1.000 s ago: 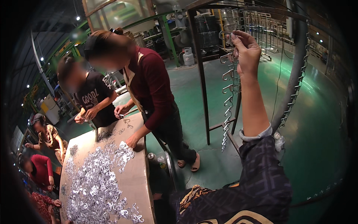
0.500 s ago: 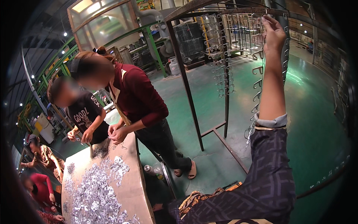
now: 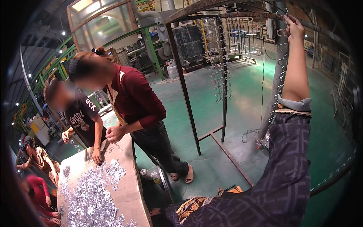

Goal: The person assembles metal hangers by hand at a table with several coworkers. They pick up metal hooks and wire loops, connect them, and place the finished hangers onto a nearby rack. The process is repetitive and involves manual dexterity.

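My right hand [image 3: 295,28] is raised at the upper right, level with the right end of a dark metal rack's top bar [image 3: 249,15]. Its fingers are pinched at the upper end of a strand of metal hooks [image 3: 281,59]. The strand hangs beside my bare forearm, its lower part running down next to my dark patterned sleeve [image 3: 285,151]. Whether the strand's top is on the bar is unclear. Further left, another strand of hooks [image 3: 219,64] hangs from the same rack. I cannot make out my left hand.
Loose silvery hooks [image 3: 90,200] cover much of a table [image 3: 130,181] at lower left. A person in maroon [image 3: 138,92] and one in a black T-shirt [image 3: 81,119] stand there; others work at far left. A rack foot bar [image 3: 234,162] crosses the green floor, near a loose cable [image 3: 247,134].
My right hand and the strand have shifted right along the rack's top bar, to its end. The person in the black T-shirt has lowered a hand to the table. My view has shifted slightly.
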The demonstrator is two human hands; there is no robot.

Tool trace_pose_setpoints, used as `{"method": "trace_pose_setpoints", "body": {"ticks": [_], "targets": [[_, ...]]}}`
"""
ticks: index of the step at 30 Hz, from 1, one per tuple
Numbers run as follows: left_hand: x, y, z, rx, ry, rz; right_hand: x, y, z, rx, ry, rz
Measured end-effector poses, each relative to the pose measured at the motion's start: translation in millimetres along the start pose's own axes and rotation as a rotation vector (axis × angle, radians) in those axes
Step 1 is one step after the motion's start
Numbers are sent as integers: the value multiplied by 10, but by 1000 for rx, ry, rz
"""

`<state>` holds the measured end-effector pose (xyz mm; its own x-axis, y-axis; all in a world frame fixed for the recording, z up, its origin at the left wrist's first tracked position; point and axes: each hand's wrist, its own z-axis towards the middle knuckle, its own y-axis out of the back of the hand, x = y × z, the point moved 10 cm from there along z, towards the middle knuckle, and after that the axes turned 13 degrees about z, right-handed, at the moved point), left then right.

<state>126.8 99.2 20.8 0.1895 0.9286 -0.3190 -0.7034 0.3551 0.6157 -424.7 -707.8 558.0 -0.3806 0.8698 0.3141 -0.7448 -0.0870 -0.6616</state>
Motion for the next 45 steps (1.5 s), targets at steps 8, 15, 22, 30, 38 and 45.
{"method": "trace_pose_setpoints", "body": {"ticks": [8, 15, 22, 30, 38, 45], "targets": [[124, -69, -30, -45, 3, -14, -109, 20, 277, -6, -65, -26], [136, -41, -28, -99, 7, -6, -290, 67, 295, -43, -116, -61], [227, -131, -64, -105, -16, 10, -279, 193, 335, -15, -70, -198], [161, -251, -77, 7, -110, 126, 216, -65, -292, 38, 19, -305], [103, -265, -24, 35, -118, 159, 6, 480, 293, 62, -6, -206], [43, -230, 29, 16, -127, 157, 307, 1612, -183, -279, 83, -231]]}}
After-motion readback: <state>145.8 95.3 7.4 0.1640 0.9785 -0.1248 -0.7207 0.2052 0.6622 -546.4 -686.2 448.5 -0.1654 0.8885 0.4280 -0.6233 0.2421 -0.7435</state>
